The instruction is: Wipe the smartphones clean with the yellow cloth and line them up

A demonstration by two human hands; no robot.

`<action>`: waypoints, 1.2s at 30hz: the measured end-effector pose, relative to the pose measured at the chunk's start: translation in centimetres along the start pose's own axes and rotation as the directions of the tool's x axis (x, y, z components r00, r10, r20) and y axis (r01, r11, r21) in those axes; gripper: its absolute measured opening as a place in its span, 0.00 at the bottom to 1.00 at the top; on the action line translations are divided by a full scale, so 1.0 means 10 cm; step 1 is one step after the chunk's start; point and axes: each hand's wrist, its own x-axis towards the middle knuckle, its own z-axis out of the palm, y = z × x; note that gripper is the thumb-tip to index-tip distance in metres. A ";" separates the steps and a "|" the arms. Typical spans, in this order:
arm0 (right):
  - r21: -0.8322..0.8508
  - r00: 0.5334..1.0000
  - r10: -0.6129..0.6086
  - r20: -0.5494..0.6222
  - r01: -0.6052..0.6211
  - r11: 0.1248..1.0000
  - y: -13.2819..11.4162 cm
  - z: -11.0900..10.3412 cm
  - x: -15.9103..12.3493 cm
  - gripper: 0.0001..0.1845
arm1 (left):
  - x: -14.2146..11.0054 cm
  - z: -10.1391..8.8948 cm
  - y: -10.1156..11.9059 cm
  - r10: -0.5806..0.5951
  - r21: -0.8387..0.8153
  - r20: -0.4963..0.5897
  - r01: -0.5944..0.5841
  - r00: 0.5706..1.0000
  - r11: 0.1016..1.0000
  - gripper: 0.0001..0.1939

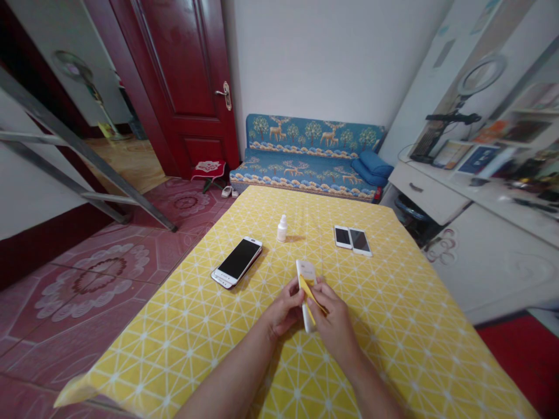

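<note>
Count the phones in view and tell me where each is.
5: the held phone, between the left hand and right hand; the upper phone and lower phone, stacked at left; and the inner phone and outer phone, side by side at right. More may be hidden underneath.

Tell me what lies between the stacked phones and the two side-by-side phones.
A white bottle stands upright between the stacked phones and the side-by-side phones, as the head view shows.
</note>
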 end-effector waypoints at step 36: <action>-0.253 0.998 0.031 -0.049 -0.043 0.967 0.14 -0.04 0.10 0.17 | 0.00 0.04 0.04 -0.006 -0.047 -0.059 0.003 0.998 0.999 0.30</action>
